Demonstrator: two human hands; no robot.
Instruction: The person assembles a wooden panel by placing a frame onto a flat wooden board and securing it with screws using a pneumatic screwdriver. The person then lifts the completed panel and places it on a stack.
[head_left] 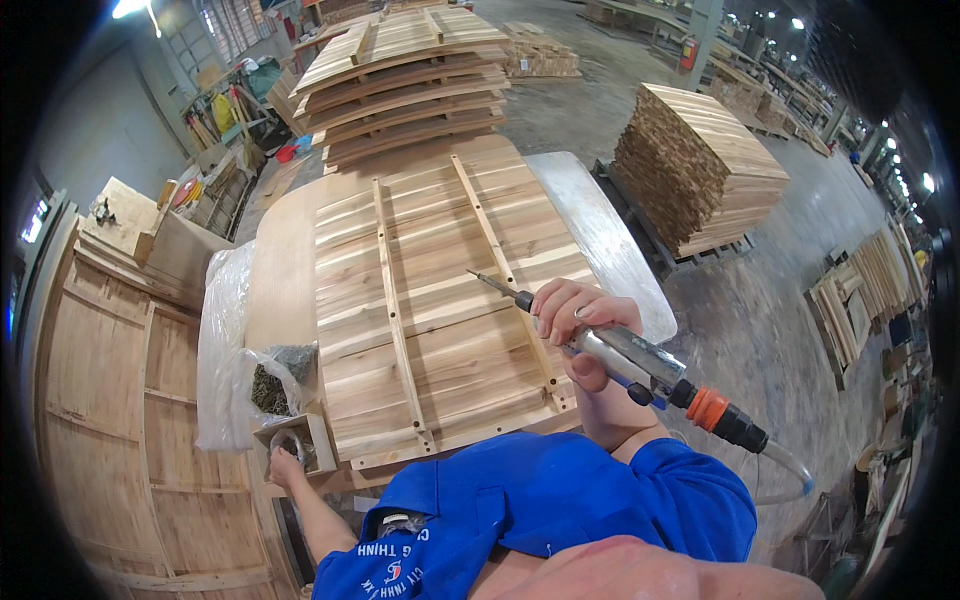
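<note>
My right hand (590, 325) is wrapped round a silver air screwdriver (635, 365) with an orange ring and a clear hose at its back end. Its long thin bit points left, above a slatted wooden panel (450, 300). Two battens (392, 300) with dark holes run along that panel, and a holed strip (470, 440) crosses its near end. At the near left corner, my left hand (287, 468) reaches into a small wooden box (322, 440); its fingers are mostly hidden there. Beside the box sits a clear plastic bag (275, 385) full of small dark pieces, too small to name.
The panel lies on a rounded board (275, 270) with plastic wrap (222, 340) along its left. A tall stack of panels (405, 85) stands beyond. To the right are a shiny grey sheet (600, 240) and a pallet of stacked wood (700, 170). A wooden frame (150, 420) fills the left.
</note>
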